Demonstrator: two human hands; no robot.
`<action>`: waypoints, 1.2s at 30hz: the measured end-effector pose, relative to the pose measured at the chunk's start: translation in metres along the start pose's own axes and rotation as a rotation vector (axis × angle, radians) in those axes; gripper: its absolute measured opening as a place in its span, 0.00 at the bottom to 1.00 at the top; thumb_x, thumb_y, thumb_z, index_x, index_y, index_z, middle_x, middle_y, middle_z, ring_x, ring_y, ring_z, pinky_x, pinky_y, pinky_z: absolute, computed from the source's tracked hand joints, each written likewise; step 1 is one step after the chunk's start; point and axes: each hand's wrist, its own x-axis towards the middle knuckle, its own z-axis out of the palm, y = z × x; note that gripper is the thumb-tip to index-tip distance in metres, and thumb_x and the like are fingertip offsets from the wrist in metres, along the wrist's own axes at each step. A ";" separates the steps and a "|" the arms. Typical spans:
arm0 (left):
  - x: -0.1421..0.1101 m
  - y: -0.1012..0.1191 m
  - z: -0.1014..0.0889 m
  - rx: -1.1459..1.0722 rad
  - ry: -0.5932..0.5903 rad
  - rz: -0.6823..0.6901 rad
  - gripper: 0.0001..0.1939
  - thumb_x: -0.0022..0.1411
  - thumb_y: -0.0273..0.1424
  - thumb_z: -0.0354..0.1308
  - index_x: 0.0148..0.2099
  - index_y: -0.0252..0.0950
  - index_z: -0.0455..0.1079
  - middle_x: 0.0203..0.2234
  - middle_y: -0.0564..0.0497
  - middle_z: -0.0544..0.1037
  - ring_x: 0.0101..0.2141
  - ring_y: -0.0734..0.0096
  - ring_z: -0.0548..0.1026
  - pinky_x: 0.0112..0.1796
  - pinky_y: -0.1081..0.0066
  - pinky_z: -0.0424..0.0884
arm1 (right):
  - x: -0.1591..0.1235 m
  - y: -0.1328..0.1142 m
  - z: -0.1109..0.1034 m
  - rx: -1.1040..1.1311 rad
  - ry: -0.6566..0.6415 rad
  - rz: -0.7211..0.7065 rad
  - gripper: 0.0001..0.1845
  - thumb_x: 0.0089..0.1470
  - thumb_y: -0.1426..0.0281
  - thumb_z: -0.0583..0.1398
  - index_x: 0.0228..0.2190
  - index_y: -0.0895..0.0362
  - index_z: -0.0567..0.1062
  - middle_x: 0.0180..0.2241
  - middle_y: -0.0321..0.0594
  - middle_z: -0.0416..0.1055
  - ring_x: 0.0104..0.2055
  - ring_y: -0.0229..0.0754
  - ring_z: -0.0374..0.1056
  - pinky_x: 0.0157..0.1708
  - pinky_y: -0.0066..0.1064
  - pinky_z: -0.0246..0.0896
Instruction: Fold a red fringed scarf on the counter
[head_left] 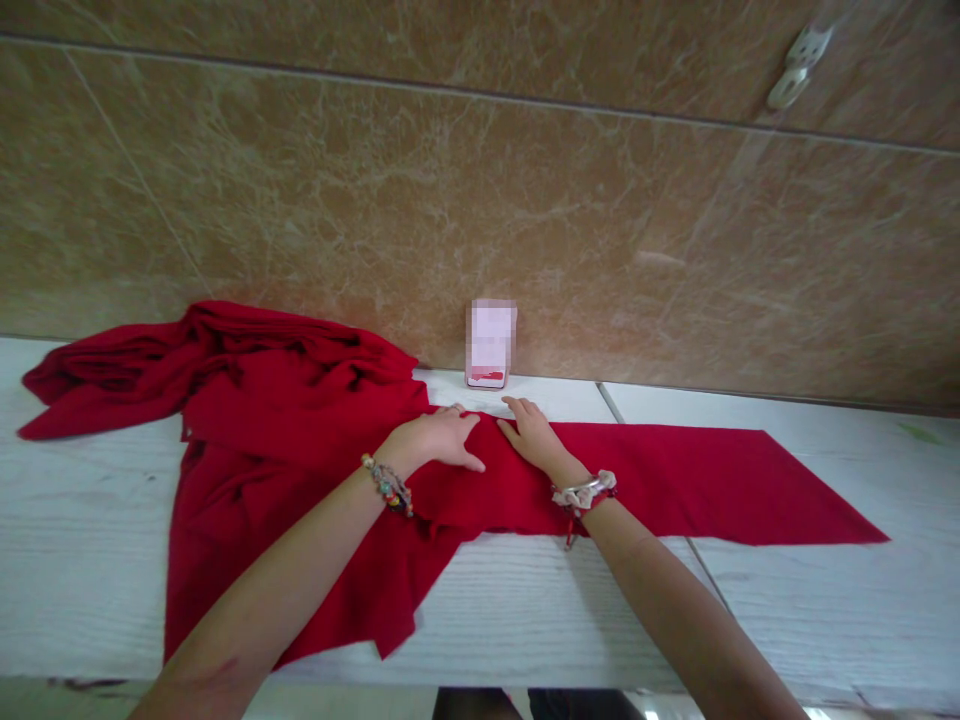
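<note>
A long piece of red cloth (675,480) lies across a white wood-grain surface. Its right part is a flat strip with a slanted, pointed end, while the left part is rumpled and bunched up. My left hand (439,437) rests on the cloth near the middle, fingers spread, a beaded bracelet at the wrist. Just to its right, my right hand (534,432) touches the cloth's far edge with fingers stretched out and apart. A bangle and a pale ornament circle that wrist. Neither hand grips anything.
Behind the cloth rises a brown marbled tile wall (375,200). A phone-like object (491,345) with a blurred face leans against it beyond my hands. A small white hook (801,68) is fixed high on the right. The white surface (825,620) shows seams between its panels.
</note>
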 end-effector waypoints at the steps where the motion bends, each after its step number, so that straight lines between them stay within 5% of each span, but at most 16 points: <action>1: -0.001 0.006 0.002 -0.012 -0.067 0.017 0.43 0.46 0.42 0.61 0.61 0.33 0.51 0.60 0.34 0.51 0.58 0.50 0.53 0.53 0.59 0.56 | 0.000 -0.001 -0.001 -0.008 -0.008 0.003 0.18 0.54 0.73 0.53 0.47 0.64 0.65 0.43 0.53 0.67 0.47 0.49 0.62 0.48 0.40 0.57; 4: -0.002 0.014 0.007 0.001 -0.205 0.017 0.56 0.37 0.42 0.67 0.64 0.33 0.42 0.62 0.34 0.39 0.60 0.46 0.46 0.54 0.57 0.53 | -0.001 -0.003 -0.003 -0.041 -0.047 0.019 0.18 0.54 0.73 0.53 0.46 0.66 0.66 0.43 0.54 0.67 0.47 0.48 0.62 0.49 0.40 0.57; 10: 0.002 0.010 0.008 0.047 -0.291 -0.017 0.70 0.24 0.44 0.70 0.65 0.35 0.33 0.62 0.38 0.31 0.60 0.44 0.37 0.55 0.54 0.49 | -0.003 -0.008 -0.020 -0.119 -0.141 0.036 0.21 0.54 0.70 0.54 0.50 0.65 0.64 0.50 0.54 0.64 0.53 0.48 0.58 0.52 0.40 0.54; 16: 0.004 0.008 0.010 0.010 -0.258 -0.023 0.71 0.22 0.42 0.70 0.65 0.31 0.34 0.61 0.37 0.33 0.60 0.45 0.37 0.56 0.56 0.48 | -0.037 -0.036 -0.063 -0.131 -0.413 0.080 0.29 0.55 0.63 0.53 0.54 0.67 0.60 0.57 0.57 0.56 0.60 0.53 0.49 0.55 0.44 0.50; 19: 0.004 0.009 0.010 0.018 -0.242 -0.025 0.69 0.24 0.41 0.69 0.65 0.32 0.35 0.61 0.37 0.34 0.60 0.45 0.38 0.56 0.57 0.49 | -0.067 -0.061 -0.067 -0.138 -0.498 0.124 0.31 0.55 0.62 0.53 0.55 0.69 0.58 0.58 0.58 0.52 0.61 0.55 0.46 0.55 0.47 0.49; 24: 0.003 0.009 0.007 0.048 -0.259 -0.009 0.67 0.27 0.41 0.68 0.65 0.30 0.34 0.61 0.37 0.31 0.60 0.47 0.39 0.56 0.58 0.48 | -0.102 -0.083 -0.048 -0.178 -0.362 0.165 0.27 0.56 0.71 0.49 0.56 0.70 0.57 0.58 0.59 0.50 0.61 0.53 0.46 0.56 0.50 0.46; 30: 0.006 0.005 0.009 0.047 -0.265 0.005 0.68 0.26 0.41 0.69 0.65 0.31 0.35 0.61 0.37 0.32 0.60 0.47 0.39 0.56 0.57 0.49 | -0.115 -0.070 -0.044 -0.049 -0.197 0.145 0.24 0.51 0.79 0.51 0.51 0.65 0.65 0.55 0.52 0.60 0.58 0.46 0.55 0.56 0.42 0.50; 36: 0.003 0.002 0.004 0.055 -0.262 0.029 0.64 0.31 0.43 0.66 0.65 0.32 0.36 0.61 0.37 0.34 0.60 0.50 0.44 0.56 0.62 0.51 | -0.112 -0.069 -0.048 0.026 -0.037 0.162 0.10 0.45 0.81 0.56 0.29 0.60 0.75 0.31 0.43 0.72 0.35 0.42 0.66 0.38 0.33 0.64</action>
